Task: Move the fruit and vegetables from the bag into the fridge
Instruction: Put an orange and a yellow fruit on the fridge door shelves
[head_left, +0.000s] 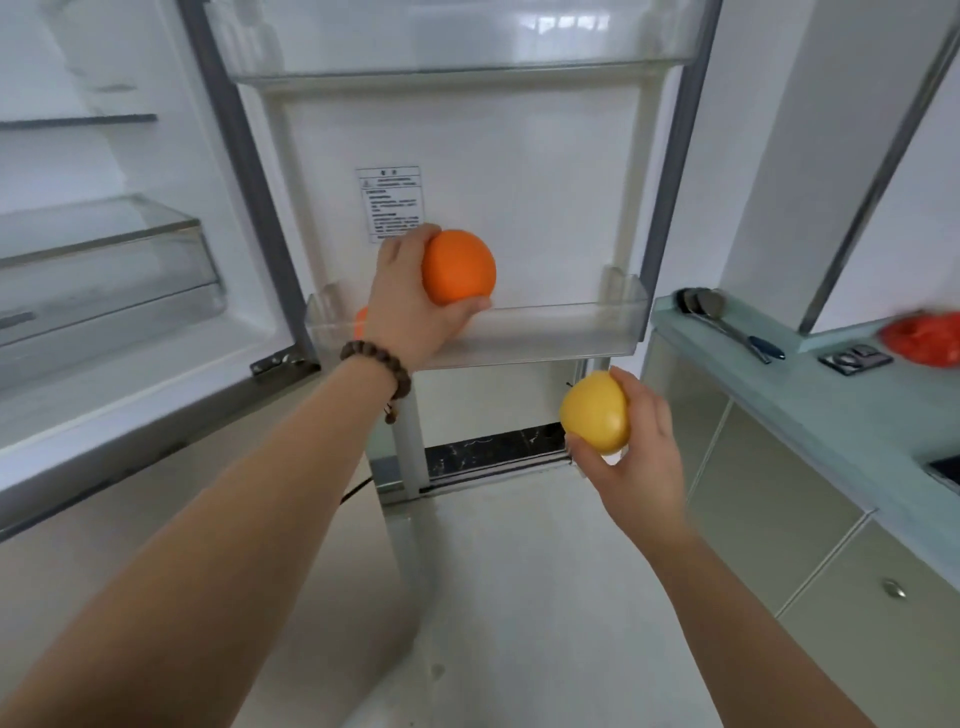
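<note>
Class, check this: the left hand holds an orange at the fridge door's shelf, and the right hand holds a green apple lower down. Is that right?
Not quite. The head view shows the apple in the right hand is yellow, not green. The left hand does hold the orange at the door shelf.

We see two bare forearms, no sleeves. A dark brown beaded bracelet rings the left wrist, one small bead dangling below.
</note>
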